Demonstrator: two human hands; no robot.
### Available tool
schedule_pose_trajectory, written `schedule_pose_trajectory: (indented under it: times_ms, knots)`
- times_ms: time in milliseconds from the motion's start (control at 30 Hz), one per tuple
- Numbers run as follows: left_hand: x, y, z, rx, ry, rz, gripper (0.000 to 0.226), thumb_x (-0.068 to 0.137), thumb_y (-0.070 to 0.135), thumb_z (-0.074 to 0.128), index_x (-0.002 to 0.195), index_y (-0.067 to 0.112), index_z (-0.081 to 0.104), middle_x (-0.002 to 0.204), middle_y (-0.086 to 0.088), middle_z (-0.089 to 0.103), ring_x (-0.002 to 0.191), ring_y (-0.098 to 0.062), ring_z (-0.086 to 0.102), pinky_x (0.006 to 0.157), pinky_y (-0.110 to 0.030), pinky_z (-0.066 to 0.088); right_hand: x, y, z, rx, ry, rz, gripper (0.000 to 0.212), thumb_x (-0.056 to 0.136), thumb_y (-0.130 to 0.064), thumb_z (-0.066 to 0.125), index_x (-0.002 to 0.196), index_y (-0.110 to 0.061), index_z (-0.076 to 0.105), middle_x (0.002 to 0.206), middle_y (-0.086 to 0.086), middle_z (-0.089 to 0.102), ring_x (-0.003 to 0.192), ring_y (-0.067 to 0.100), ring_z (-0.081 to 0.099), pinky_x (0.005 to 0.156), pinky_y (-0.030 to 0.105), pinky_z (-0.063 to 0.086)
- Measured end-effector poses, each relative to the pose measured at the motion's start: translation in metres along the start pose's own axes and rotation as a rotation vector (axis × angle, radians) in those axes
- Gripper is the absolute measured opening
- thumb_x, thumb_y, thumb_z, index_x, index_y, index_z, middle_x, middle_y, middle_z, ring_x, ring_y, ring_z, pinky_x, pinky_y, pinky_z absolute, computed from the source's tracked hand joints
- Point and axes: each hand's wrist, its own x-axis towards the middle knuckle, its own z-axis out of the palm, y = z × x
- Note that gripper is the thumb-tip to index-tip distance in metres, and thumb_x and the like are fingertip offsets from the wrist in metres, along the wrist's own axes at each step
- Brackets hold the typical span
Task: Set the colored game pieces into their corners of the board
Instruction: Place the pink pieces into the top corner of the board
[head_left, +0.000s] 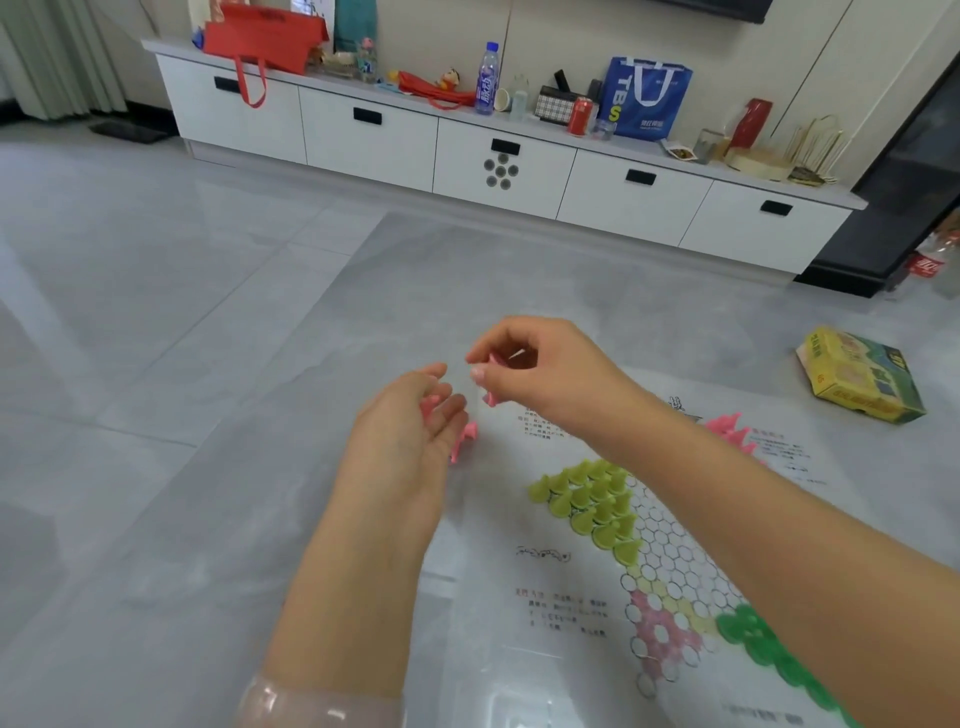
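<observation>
the left hand (415, 431) is cupped palm-up over the floor, fingers loosely curled around a few pink game pieces (464, 439) resting in it, while the right hand (530, 364) just beside it pinches one pink piece (491, 397) between thumb and fingertips. these look like light, stiff plastic cones — small and likely slippery, best pinched at the narrow tip. further right, yellow-green pieces (592, 499) fill one corner of the paper board (675, 561), more pink pieces (732, 428) beyond the forearm, green pieces (753, 634) nearest.

Bare forearms; a glossy translucent pinkish sleeve cuff (317, 704) covers the left arm.
</observation>
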Motion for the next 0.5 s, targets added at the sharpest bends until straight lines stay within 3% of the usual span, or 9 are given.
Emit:
schedule_pose_trajectory:
  times_ms: [100, 200, 300, 433, 500]
  knots:
    - [-0.004, -0.005, 0.005, -0.107, -0.122, -0.097, 0.018, 0.088, 0.004, 0.040, 0.092, 0.001, 0.058, 0.081, -0.012, 0.053, 0.071, -0.019, 0.054, 0.085, -0.033, 0.051, -0.008, -0.018, -0.004, -0.042, -0.101, -0.106, 0.012, 0.081, -0.004, 0.063, 0.090, -0.011, 0.064, 0.075, 0.001, 0.061, 0.063, 0.017, 0.064, 0.065, 0.020, 0.054]
    - [-0.007, -0.006, 0.007, -0.209, -0.205, -0.149, 0.024, 0.091, 0.006, 0.035, 0.104, 0.000, 0.055, 0.095, -0.017, 0.054, 0.084, -0.022, 0.055, 0.077, -0.037, 0.057, -0.016, -0.021, -0.006, -0.100, -0.153, -0.121, 0.015, 0.082, -0.004, 0.063, 0.096, -0.010, 0.064, 0.084, 0.006, 0.068, 0.072, 0.020, 0.068, 0.070, 0.022, 0.056]
    - [-0.008, -0.007, 0.008, -0.236, -0.215, -0.160, 0.029, 0.095, 0.010, 0.031, 0.102, -0.005, 0.054, 0.093, -0.017, 0.057, 0.081, -0.022, 0.058, 0.078, -0.036, 0.054, -0.020, -0.018, -0.013, -0.144, -0.118, -0.127, 0.014, 0.083, -0.008, 0.062, 0.095, -0.013, 0.066, 0.087, 0.001, 0.070, 0.077, 0.009, 0.067, 0.074, 0.017, 0.054]
    - [-0.010, -0.009, 0.012, -0.208, -0.218, -0.169, 0.031, 0.096, 0.013, 0.030, 0.101, -0.007, 0.054, 0.098, -0.020, 0.058, 0.089, -0.026, 0.058, 0.085, -0.036, 0.051, -0.026, -0.016, -0.020, -0.368, -0.056, -0.200, 0.012, 0.084, -0.016, 0.062, 0.093, -0.017, 0.070, 0.089, -0.005, 0.068, 0.083, 0.004, 0.063, 0.081, 0.029, 0.052]
    - [-0.012, -0.010, 0.014, -0.215, -0.256, -0.184, 0.035, 0.097, 0.015, 0.028, 0.100, -0.008, 0.055, 0.090, -0.019, 0.061, 0.082, -0.022, 0.058, 0.083, -0.034, 0.052, -0.029, -0.015, -0.021, -0.475, -0.058, -0.235, 0.015, 0.083, -0.017, 0.061, 0.095, -0.017, 0.071, 0.088, -0.002, 0.066, 0.083, 0.008, 0.060, 0.080, 0.031, 0.050]
